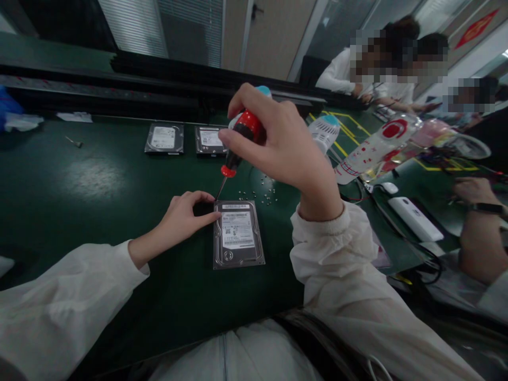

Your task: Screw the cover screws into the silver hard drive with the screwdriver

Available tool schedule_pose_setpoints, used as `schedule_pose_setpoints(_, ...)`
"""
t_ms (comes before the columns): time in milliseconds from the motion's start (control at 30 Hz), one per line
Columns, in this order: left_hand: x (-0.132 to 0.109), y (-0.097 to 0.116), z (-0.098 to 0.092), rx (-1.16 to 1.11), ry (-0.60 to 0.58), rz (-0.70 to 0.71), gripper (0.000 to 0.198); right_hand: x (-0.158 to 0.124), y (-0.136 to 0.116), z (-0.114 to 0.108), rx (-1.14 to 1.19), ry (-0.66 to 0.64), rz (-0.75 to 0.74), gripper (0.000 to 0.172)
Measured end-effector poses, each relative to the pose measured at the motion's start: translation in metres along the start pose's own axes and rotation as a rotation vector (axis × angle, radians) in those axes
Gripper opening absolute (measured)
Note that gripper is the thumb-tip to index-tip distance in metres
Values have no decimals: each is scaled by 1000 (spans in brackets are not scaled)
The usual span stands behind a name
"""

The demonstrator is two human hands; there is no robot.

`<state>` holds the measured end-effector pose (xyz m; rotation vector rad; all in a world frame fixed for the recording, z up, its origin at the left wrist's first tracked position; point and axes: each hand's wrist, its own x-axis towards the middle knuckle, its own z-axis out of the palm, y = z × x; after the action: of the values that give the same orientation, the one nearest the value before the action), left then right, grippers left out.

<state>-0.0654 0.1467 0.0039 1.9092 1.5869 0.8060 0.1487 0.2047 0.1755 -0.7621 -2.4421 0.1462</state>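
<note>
Nearby, screws [268, 196] lay beyond the drive [237, 233] on the table [51, 211], a bottle [363, 153] rightward, open room leftward. The left hand [183, 214], fingers parted, touched the drive's edge; the right hand [283, 140] held a screwdriver [234, 157].

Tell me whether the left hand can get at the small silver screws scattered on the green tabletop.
Probably not straight across: the red-and-black screwdriver, held by the right hand, slants between the left hand and the screws. Going around looks possible.
</note>
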Motion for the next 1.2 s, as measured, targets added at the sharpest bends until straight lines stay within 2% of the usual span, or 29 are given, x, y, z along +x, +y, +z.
schedule_pose_setpoints(133, 0, -1, 1, -21, 0, -3, 50, 0, 0, -1, -22, -8, 22, 11)
schedule_pose_setpoints(400, -1, 0, 1, -34, -1, -9, 47, -1, 2, -1, -7, -12, 33, 21)
schedule_pose_setpoints(500, -1, 0, 1, -34, -4, -16, 46, -1, 3, -2, -27, -25, 8, 14)
schedule_pose_setpoints(600, -1, 0, 1, -27, 3, -17, 46, -1, 2, -3, -15, -43, -20, 18)
schedule_pose_setpoints(767, -1, 0, 0, -24, -10, -8, 47, -1, 2, 0, -18, -17, 35, 18)
schedule_pose_setpoints(833, -1, 0, 0, -28, -3, -10, 47, -1, 2, 0, -22, -9, 17, 12)
schedule_pose_setpoints(967, 0, 1, 0, -33, -6, -11, 46, -1, 1, -1, 0, -5, -40, 17)
schedule_pose_setpoints(1200, 0, 0, 0, -41, -5, -7, 46, -2, 1, -2, -46, -28, 40, 18)
